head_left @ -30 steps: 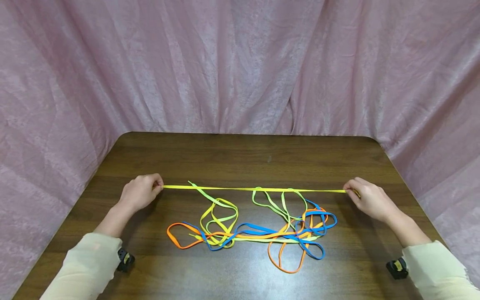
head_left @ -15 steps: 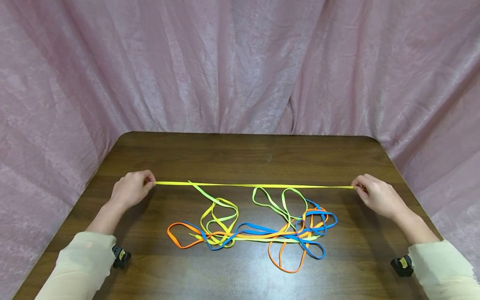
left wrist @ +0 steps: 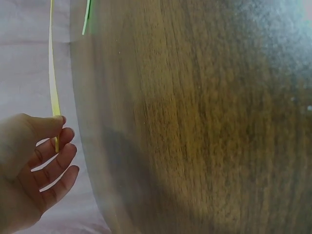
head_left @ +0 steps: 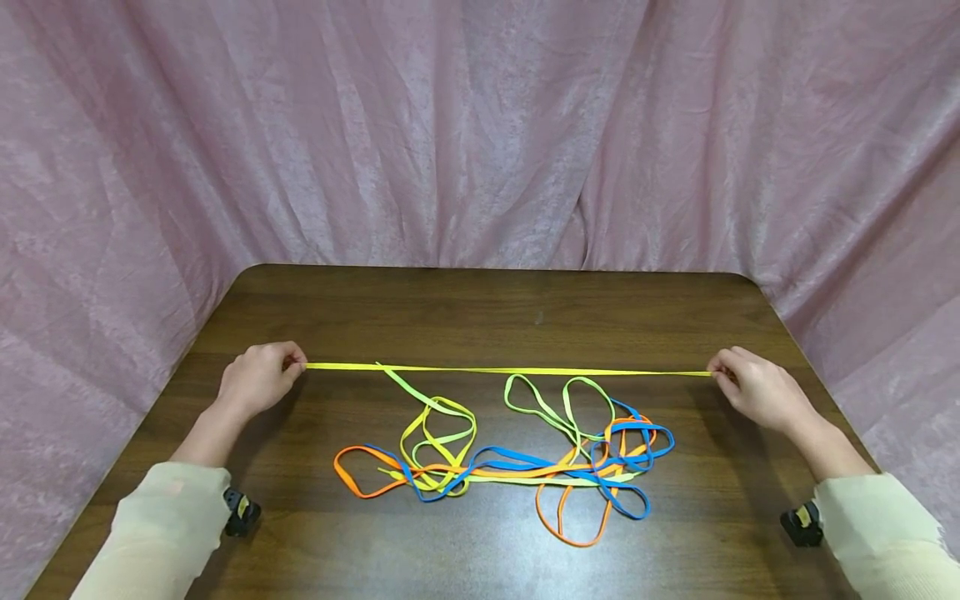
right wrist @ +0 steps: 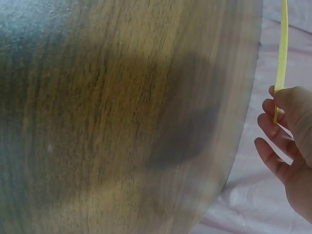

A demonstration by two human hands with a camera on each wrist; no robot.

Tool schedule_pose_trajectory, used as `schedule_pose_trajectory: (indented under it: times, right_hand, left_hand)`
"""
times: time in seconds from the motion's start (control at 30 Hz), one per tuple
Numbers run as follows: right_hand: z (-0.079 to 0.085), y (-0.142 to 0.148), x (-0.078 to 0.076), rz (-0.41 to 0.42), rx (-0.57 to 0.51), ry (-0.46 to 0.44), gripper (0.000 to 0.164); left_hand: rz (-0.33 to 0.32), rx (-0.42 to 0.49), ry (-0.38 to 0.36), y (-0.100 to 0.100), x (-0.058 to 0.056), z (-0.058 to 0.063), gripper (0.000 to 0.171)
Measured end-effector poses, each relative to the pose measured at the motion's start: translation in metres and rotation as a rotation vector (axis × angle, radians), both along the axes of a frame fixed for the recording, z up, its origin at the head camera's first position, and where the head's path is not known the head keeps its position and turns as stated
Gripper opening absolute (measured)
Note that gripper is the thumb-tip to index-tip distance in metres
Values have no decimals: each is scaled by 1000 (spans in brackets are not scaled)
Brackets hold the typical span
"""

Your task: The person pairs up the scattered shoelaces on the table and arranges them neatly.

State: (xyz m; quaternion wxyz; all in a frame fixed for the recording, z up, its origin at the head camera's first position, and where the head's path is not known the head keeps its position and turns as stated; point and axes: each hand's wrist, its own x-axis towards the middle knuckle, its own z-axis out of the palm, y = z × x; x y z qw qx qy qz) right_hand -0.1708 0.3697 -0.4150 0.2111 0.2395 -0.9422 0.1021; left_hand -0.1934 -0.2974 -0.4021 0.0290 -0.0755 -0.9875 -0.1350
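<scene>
Fingers [left wrist: 57, 162] of the left hand [head_left: 258, 377] and right hand [head_left: 761, 390] pinched 1 yellow lace [head_left: 555, 372] near its 2 ends, holding it taut above the tabletop [head_left: 480, 312], beyond a tangle of bright laces [head_left: 517, 473]. Level hands and an even, gentle pull appeared the surest way to hold it straight, flat and untwisted.

- Yellow lace [head_left: 555, 371] and tangled laces [head_left: 517, 472]: no readable text or number.
- Table [head_left: 480, 317], far curtain [head_left: 480, 133]: no readable label, brand or sign.
- Left camera [head_left: 242, 514], right camera [head_left: 802, 525], at the wrists: any marking is too small to read.
</scene>
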Motion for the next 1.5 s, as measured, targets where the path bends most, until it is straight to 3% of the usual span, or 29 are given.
schedule_pose_trajectory:
  times: [0.27,0.83,1.17,1.5]
  right_hand:
    - [-2,2,-10,-1,18,-8,20]
    - [0,2,-40,-57,23,-63,16]
    - [3,1,-57,-167,56,-212,5]
    - [9,-5,-71,-298,43,-319,3]
  left_hand:
    - [7,5,5,0,-9,-4,6]
    - [55,-6,10,14,-44,-1,10]
    - [99,-4,-4,22,-61,6,11]
    - [143,14,-30,25,-73,4,12]
